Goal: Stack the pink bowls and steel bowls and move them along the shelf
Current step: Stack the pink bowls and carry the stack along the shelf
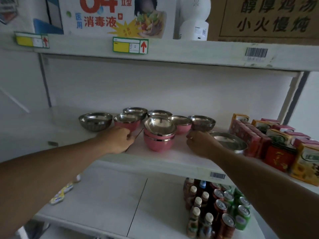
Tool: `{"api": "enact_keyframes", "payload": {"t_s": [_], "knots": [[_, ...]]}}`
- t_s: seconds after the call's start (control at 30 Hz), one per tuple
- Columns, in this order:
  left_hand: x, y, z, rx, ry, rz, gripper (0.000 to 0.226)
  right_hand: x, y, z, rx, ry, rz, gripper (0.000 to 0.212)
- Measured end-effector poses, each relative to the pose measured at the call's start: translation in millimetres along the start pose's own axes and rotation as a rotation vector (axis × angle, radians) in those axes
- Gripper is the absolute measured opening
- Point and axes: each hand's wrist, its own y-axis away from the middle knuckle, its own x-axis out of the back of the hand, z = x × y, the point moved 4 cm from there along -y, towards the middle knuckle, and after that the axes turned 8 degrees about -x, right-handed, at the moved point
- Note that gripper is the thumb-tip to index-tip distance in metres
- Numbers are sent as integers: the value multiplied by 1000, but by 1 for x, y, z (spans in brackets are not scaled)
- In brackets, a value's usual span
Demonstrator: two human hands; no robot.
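A stack of pink bowls (158, 144) with steel insides stands mid-shelf (164, 163). A single pink bowl (127, 124) sits to its left; my left hand (117, 139) is curled against its base. Another pink bowl (183, 128) sits behind the stack on the right. My right hand (200, 144) is curled just under a steel bowl (202, 124). More steel bowls stand at the far left (95, 121) and at the back (136, 112). A wide steel bowl (229, 140) lies behind my right wrist. The fingertips are hidden, so neither grip shows.
Red and yellow drink cartons (276, 144) crowd the shelf's right end. Bottles and cans (215, 209) fill the lower shelf on the right. The upper shelf edge (172, 56) with price tags hangs overhead, carrying boxes.
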Motion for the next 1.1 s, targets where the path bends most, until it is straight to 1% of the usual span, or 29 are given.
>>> {"api": "enact_keyframes", "payload": {"t_s": [0.07, 0.17, 0.23, 0.3, 0.37, 0.43, 0.57, 0.6, 0.63, 0.7, 0.73, 0.77, 0.8, 0.87, 0.93, 0.97, 1.03, 1.1], "knots": [[9, 13, 9, 63, -42, -17, 40, 3, -4, 0, 43, 0, -6, 30], [22, 27, 21, 134, -46, -26, 45, 0, -15, 5, 63, 9, -10, 31], [26, 30, 24, 160, -36, -45, 46, -3, -22, 9, 52, 1, -12, 27], [25, 29, 21, 172, -22, -61, 48, -4, -29, 10, 45, -64, -11, 26], [22, 22, 12, 181, 6, -69, 51, -5, -35, 9, 34, -110, -45, 21], [17, 14, -1, 192, 56, -72, 54, -8, -41, 9, 1, -124, -75, 32], [6, -7, -24, 176, 75, -26, 54, -3, -49, 7, -137, -216, -58, 59], [4, -12, -30, 178, 77, -8, 54, -3, -51, 5, -156, -231, -64, 60], [1, -17, -36, 178, 82, 4, 55, -3, -55, 4, -167, -244, -79, 53], [-3, -27, -47, 170, 113, 24, 54, -5, -61, 2, -203, -325, -94, 23], [-3, -31, -51, 160, 127, 37, 53, -5, -66, 2, -223, -364, -67, 13], [-4, -35, -55, 149, 138, 52, 52, -6, -70, 3, -253, -386, -34, 15], [-4, -40, -59, 146, 148, 69, 50, -7, -75, 3, -281, -387, -17, 23], [-6, -47, -67, 162, 164, 93, 53, -9, -83, 4, -343, -356, -19, 33], [-9, -50, -71, 191, 188, 103, 60, -13, -94, 7, -385, -448, -17, 24], [-10, -49, -72, 212, 200, 101, 61, -15, -100, 10, -420, -498, 1, 25], [-10, -44, -72, 294, 255, 97, 70, -19, -111, 16, -474, -567, 18, 54], [-10, -38, -74, 390, 334, 93, 79, -24, -116, 14, -507, -630, 31, 75]]}}
